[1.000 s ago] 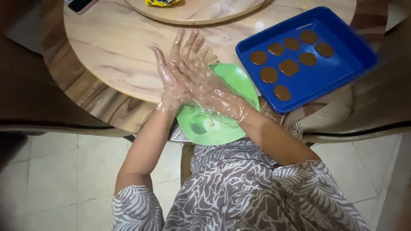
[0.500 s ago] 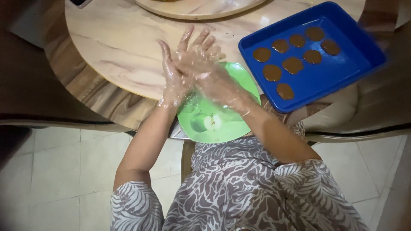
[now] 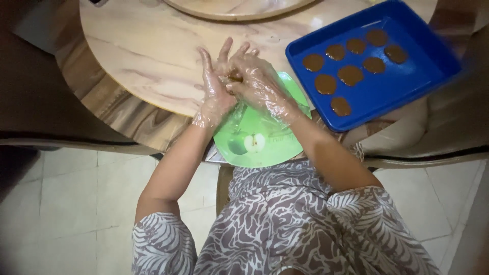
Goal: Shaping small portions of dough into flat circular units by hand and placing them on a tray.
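Observation:
Both my hands wear thin clear plastic gloves and meet above the far edge of a green plate [image 3: 265,142]. My left hand [image 3: 216,86] is upright with the palm turned right. My right hand [image 3: 257,81] presses against it, and a small brown lump of dough [image 3: 235,77] shows between the two palms. The green plate has an apple picture and lies at the table's near edge. To the right, a blue tray [image 3: 407,76] holds several flat brown dough rounds [image 3: 350,75].
A round marble-patterned table [image 3: 147,56] with a wooden rim carries everything. A round wooden turntable [image 3: 234,7] sits at the table's far middle. Chair backs show at left and right, pale floor tiles below. My patterned dress fills the lower frame.
My hands stay pressed together with the dough between them, rubbing and shifting slightly; the right hand has curled more over the left. The view has shifted a little.

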